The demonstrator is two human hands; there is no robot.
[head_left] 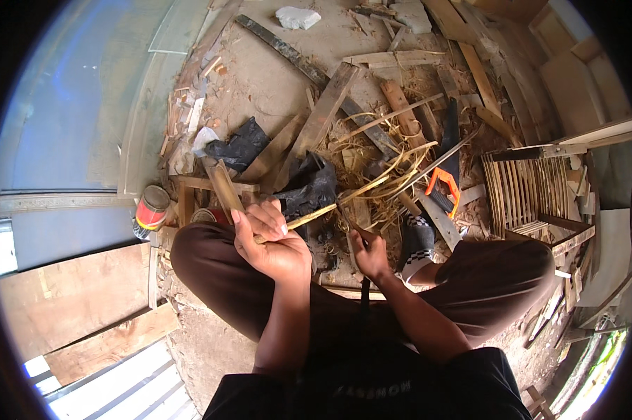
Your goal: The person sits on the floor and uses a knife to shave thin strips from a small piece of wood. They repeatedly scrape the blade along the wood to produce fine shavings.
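My left hand is closed around a thin, pale yellow strip of split bamboo or wood, which slants up to the right. A short wooden slat stands right behind the left fingers; whether they touch it I cannot tell. My right hand is a fist around what looks like a knife, its narrow dark blade pointing up at the strip's far end. Curled pale shavings and long thin strips lie heaped just beyond both hands. Against them rests a black plastic bag.
A handsaw with an orange and black handle lies beyond my right foot. Boards are strewn across the dirt floor. At left stands a red and yellow can; at right, a slatted wooden rack.
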